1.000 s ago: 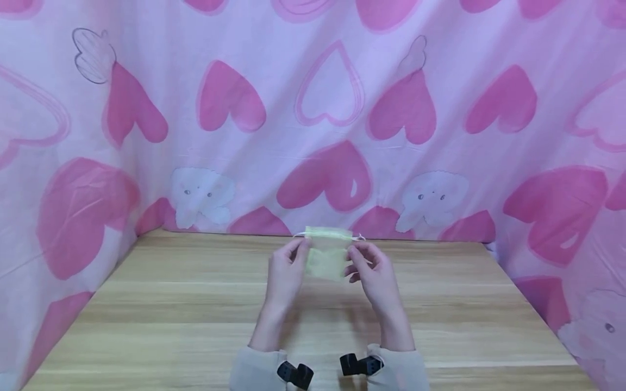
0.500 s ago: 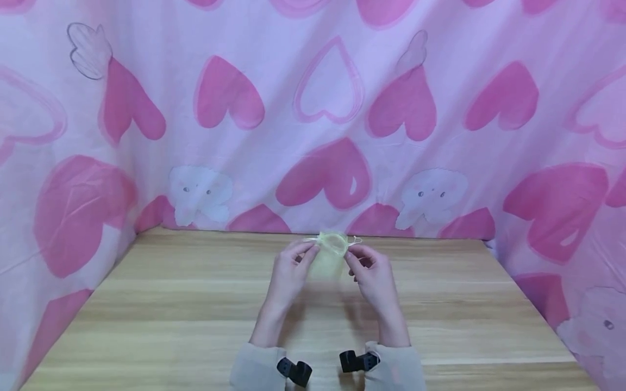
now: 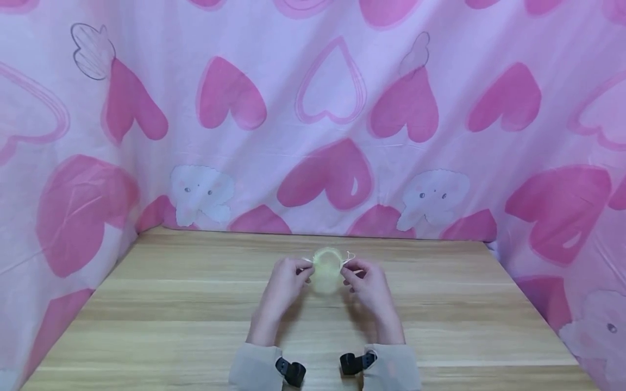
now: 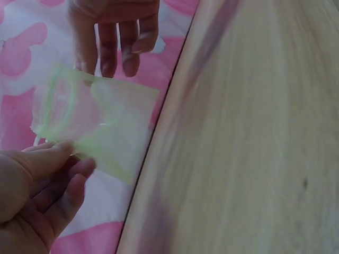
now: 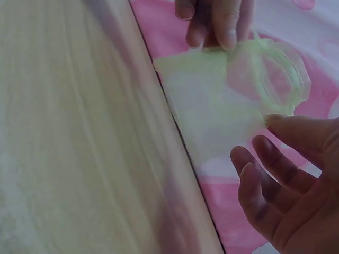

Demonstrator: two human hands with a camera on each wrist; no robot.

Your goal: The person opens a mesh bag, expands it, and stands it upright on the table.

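Note:
A small sheer yellow-green drawstring pouch is held up between my hands, its mouth spread into a round opening in the head view. My left hand pinches one side edge near the mouth between thumb and fingers. On the opposite edge my right hand pinches the cloth the same way. White drawstring ends stick out beside the right fingertips. Through the thin pouch the background shows in the left wrist view, and nothing is seen inside it. The right hand's other fingers are spread apart below the pouch.
A light wood-grain table lies beneath both hands. Behind and at the sides hangs a pink curtain printed with hearts, meeting the table's back edge. Black wrist cameras are strapped over the light sleeves.
The pouch was flat and upright a second ago; its mouth has since been spread round and tipped toward me. Both hands have come slightly lower and nearer, still pinching its edges.

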